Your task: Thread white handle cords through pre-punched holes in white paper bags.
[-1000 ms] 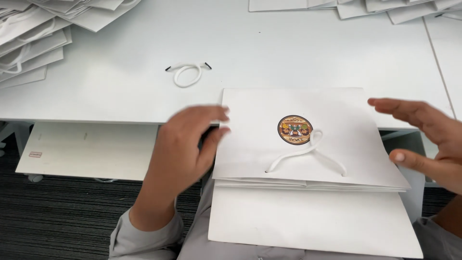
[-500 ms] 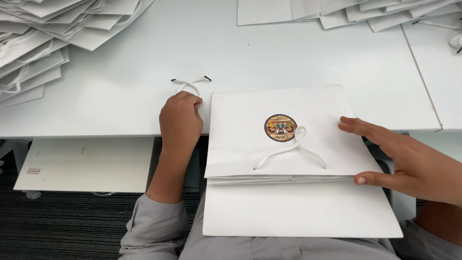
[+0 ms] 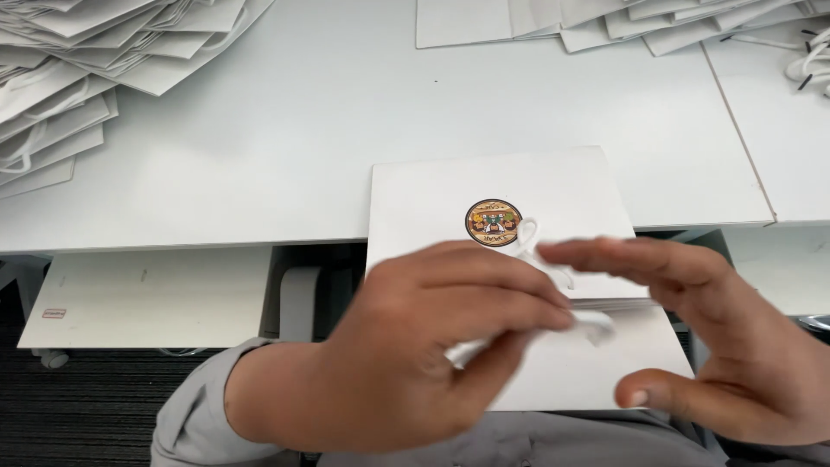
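White paper bag (image 3: 519,186) flat on worktop (image 3: 285,156) | left hand (image 3: 406,346) pinching white cord (image 3: 596,324) | right hand (image 3: 726,346) open beside | cord not yet threaded.

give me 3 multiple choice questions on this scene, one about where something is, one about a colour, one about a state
1. Where is the round sticker?
A. on the top white paper bag in front of the person
B. on the floor
C. on the bag stack at far left

2. What colour is the cord handle by the sticker?
A. black
B. white
C. red

3. How is the right hand?
A. clenched in a fist
B. flat on the table
C. open, fingers spread, beside the bag

Answers:
1 A, the sticker sits on the white paper bag at the table edge.
2 B, the looped cord shows white.
3 C, the fingers and thumb are apart and hold nothing, while the left hand pinches a white cord end.
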